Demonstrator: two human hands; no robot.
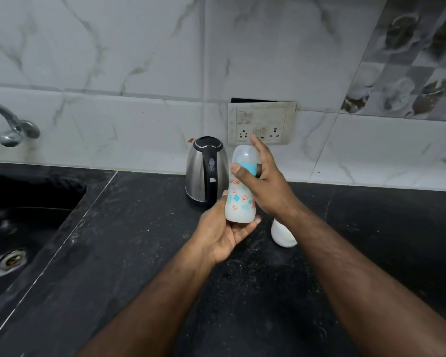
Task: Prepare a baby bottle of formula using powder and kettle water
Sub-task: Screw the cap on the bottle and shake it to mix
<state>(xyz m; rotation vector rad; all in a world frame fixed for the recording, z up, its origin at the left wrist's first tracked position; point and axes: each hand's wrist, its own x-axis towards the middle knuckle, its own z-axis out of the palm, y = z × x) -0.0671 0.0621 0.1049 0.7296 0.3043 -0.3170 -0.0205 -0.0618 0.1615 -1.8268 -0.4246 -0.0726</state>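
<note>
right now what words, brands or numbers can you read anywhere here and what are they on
"wLap": on the baby bottle, in orange, just under its blue collar; the letters before it are hidden by the right hand, so the brand name is incomplete.
Kettle: a small white mark on the black handle strip, too small to read.
Switchboard on the wall: no readable text.
White container behind the right forearm: no text visible.

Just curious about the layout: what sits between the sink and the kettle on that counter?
Nothing: in the head view, only bare black counter lies between the sink and the kettle.
</note>
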